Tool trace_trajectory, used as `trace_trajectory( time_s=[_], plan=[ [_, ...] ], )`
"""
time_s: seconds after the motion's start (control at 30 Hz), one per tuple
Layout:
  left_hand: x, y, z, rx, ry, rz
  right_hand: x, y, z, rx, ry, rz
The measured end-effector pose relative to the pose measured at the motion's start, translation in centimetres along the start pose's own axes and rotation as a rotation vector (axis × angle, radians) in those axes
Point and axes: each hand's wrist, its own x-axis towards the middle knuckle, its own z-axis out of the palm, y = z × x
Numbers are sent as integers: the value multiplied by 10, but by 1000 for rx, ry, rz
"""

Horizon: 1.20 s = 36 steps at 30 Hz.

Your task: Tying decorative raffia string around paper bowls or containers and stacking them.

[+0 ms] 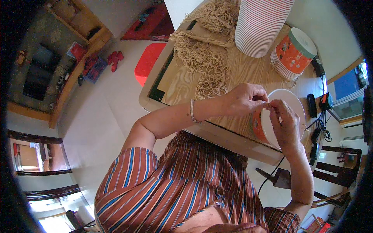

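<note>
My left hand (246, 100), with a bangle on the wrist, reaches across from the left and pinches its thumb and fingertips together. My right hand (286, 122) meets it there, its thumb and index finger also pinched. What the fingertips hold is too small to make out. Both hands work at the edge of an orange and white paper bucket (258, 127) near the table's front right. Its pale round surface (292, 98) shows behind my right hand, which hides part of it. A heap of beige cord loops (210, 68) lies left of the hands.
A tall stack of white paper buckets (261, 29) stands at the back of the wooden table (243, 73). Right of it is a shorter stack of orange and green ones (294, 50). Black cables (321, 130) run along the right edge. A red stool (149, 62) is beyond the left edge.
</note>
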Motion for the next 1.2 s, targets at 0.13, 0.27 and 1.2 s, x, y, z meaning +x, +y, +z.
trace_trajectory(
  time_s=[0.13,0.27,1.2],
  plan=[
    [0,-5,-3,20,-16,71,7,10,-5,179,-128,208],
    [2,0,-7,233,-26,232,22,8,-18,503,-337,528],
    [3,-14,4,-51,34,70,4,-5,-5,142,-2,75]
  ],
)
